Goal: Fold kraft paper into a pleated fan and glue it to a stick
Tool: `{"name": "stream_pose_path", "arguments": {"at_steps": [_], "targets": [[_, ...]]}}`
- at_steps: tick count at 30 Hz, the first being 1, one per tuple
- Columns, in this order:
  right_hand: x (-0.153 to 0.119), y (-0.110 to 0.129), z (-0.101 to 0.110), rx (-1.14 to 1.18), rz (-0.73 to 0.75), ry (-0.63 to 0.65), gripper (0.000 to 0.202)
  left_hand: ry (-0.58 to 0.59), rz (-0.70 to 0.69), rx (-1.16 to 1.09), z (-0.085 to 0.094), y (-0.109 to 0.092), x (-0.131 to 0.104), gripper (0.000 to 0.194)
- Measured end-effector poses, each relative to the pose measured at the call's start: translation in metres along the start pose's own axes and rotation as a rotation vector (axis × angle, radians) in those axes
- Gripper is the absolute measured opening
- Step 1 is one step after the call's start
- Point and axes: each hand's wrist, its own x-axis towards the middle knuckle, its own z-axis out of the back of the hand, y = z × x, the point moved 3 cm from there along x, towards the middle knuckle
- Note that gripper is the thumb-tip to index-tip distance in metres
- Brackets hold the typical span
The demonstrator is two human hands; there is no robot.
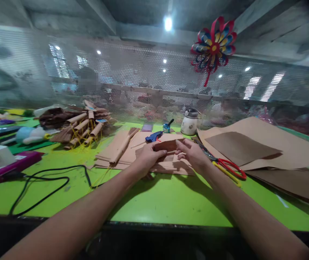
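Observation:
Over a stack of brown kraft paper (176, 168), a small curved piece of brown paper (167, 145) is held up between my hands. My left hand (149, 157) grips its left end, thumb in front. At the right end, my right hand (193, 153) pinches the edge with thumb and fingers. Just behind my hands lies a blue glue gun (153, 136). A rolled paper piece with a fringed end (124, 146), yellow string by it, rests on the stack to the left. Scissors (231, 169) with red and yellow handles lie beside my right forearm.
Large kraft sheets (262, 144) cover the right side. A white lidded jar (189, 122) and small blue pot (166, 128) stand behind. Tied paper rolls (86, 124) are heaped left, near a purple power strip (21, 162) and black cord (59, 168). Mesh partition (143, 72) behind.

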Motion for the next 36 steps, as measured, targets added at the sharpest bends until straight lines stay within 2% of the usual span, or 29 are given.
{"name": "stream_pose_path", "arguments": {"at_steps": [4, 9, 14, 18, 21, 23, 25, 29, 33, 36], "targets": [[0.001, -0.007, -0.005, 0.020, 0.018, 0.108, 0.034, 0.153, 0.050, -0.020, -0.005, 0.004, -0.003, 0.036], [0.008, -0.019, 0.003, 0.066, 0.035, -0.018, 0.032, 0.245, 0.006, 0.004, -0.007, 0.005, -0.004, 0.047], [0.010, -0.020, 0.007, 0.106, 0.036, -0.101, 0.033, 0.186, -0.054, 0.071, -0.007, 0.010, 0.003, 0.043], [0.011, -0.022, 0.009, 0.072, 0.016, -0.156, 0.037, 0.109, -0.119, 0.043, -0.005, 0.016, 0.008, 0.058], [0.014, -0.024, 0.011, 0.050, 0.032, -0.161, 0.038, 0.036, -0.233, 0.164, -0.002, 0.013, 0.006, 0.068], [0.015, -0.025, 0.011, 0.051, 0.049, -0.158, 0.038, 0.023, -0.298, 0.251, -0.002, 0.009, 0.003, 0.063], [0.015, -0.025, 0.011, 0.054, 0.054, -0.149, 0.038, 0.014, -0.319, 0.287, -0.003, 0.007, 0.001, 0.049], [0.013, -0.023, 0.005, 0.066, 0.048, -0.109, 0.036, -0.042, -0.261, 0.236, -0.001, 0.009, 0.002, 0.020], [0.008, -0.019, -0.003, 0.174, 0.021, -0.020, 0.032, -0.043, -0.179, 0.089, -0.001, 0.008, 0.002, 0.019], [0.005, -0.014, -0.006, 0.244, 0.010, 0.024, 0.029, -0.062, -0.178, 0.077, -0.001, 0.003, 0.000, 0.019]]}}
